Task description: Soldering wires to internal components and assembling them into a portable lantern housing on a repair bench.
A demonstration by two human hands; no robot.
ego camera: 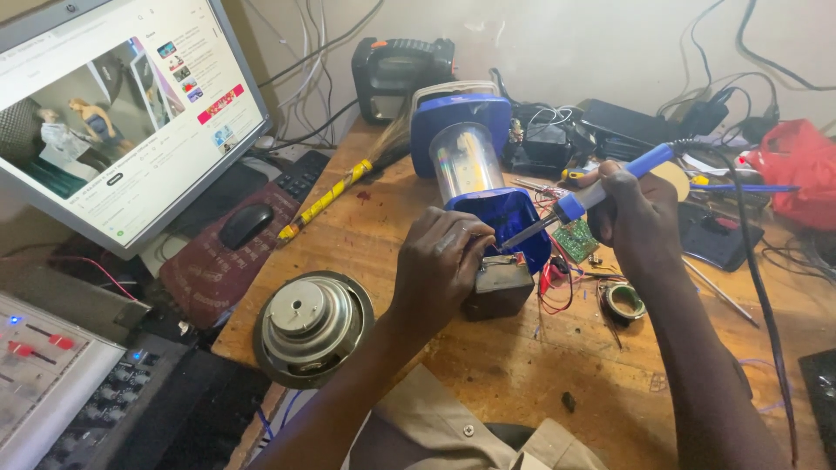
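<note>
A blue lantern (466, 148) with a clear middle tube lies on the wooden bench, its open blue base (514, 218) facing me. My left hand (440, 265) rests on a small dark battery block (498, 287) in front of that base, fingers pinched at its top edge. A blue-handled soldering iron (601, 187) is gripped by my right hand (640, 218), with the metal tip pointing down-left at the battery top near my left fingers. A green circuit board (575, 239) and red wires (553, 283) lie beside the base.
A loose speaker driver (312, 326) sits at the bench's front left. A monitor (113, 113), mouse (246, 224) and keyboard stand left. A solder roll (623, 300), black boxes, cables and a red bag (801, 165) crowd the back and right.
</note>
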